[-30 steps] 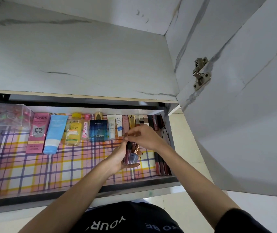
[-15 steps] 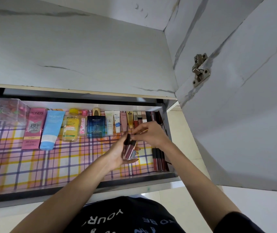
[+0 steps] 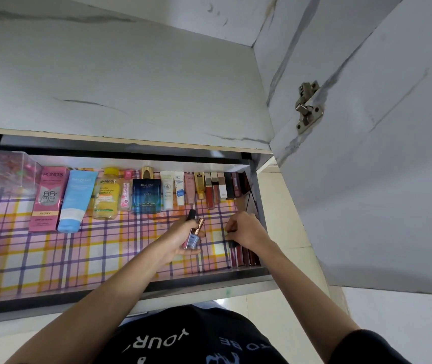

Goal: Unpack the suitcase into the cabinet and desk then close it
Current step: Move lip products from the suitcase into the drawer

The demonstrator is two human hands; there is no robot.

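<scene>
An open drawer (image 3: 131, 292) lined with pink, yellow and purple checked paper holds a back row of cosmetics: a pink BB cream box (image 3: 48, 198), a blue tube (image 3: 77, 200), a yellow bottle (image 3: 106, 197), a blue cologne bottle (image 3: 146, 193) and several small tubes and lipsticks (image 3: 209, 189). My left hand (image 3: 180, 239) holds a few small cosmetic bottles (image 3: 193, 233) over the drawer's right half. My right hand (image 3: 243, 229) pinches a dark lip gloss tube (image 3: 232, 244) at the drawer's right side, beside a row of dark red tubes (image 3: 245, 258).
A clear plastic box (image 3: 2, 172) of coloured bits sits in the drawer's back left corner. The white cabinet shelf (image 3: 120, 82) lies above, and an open cabinet door (image 3: 383, 164) with a metal hinge (image 3: 308, 107) stands at the right.
My right hand left the bundle in my left hand with one dark tube and moved right and down to the row at the drawer's right side.
</scene>
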